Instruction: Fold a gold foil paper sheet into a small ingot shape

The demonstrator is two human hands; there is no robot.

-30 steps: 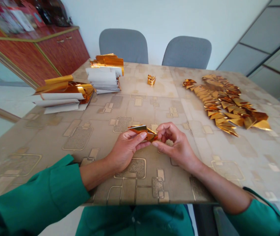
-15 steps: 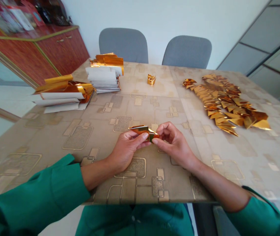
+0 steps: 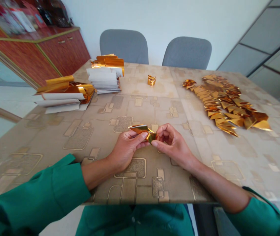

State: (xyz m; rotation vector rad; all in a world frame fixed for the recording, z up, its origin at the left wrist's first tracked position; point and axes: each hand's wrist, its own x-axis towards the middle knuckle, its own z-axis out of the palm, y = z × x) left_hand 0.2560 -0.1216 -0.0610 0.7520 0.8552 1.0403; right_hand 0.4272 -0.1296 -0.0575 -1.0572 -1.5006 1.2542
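Between my hands, just above the tablecloth, is a small folded piece of gold foil paper (image 3: pixel 141 129). My left hand (image 3: pixel 128 146) pinches its left part, thumb on the near face and fingers behind. At the other end, the thumb and bent fingers of my right hand (image 3: pixel 173 144) grip the right tip, which is creased and tilted. A small folded gold piece (image 3: pixel 151 80) stands alone farther back. To the right lies a spread of pointed, linked gold foil pieces (image 3: pixel 225 98).
Loose gold and white sheets (image 3: pixel 64 96) lie at the left of the patterned table (image 3: pixel 105 131). Behind them rises a taller stack of white-backed foil sheets (image 3: pixel 104 78). Two grey chairs (image 3: pixel 124 47) stand at the far edge; a red-brown cabinet (image 3: pixel 63 49) is at back left.
The right end of the foil paper has been bent and now slants downward. My right hand's fingers have shifted slightly; my left hand keeps its hold.
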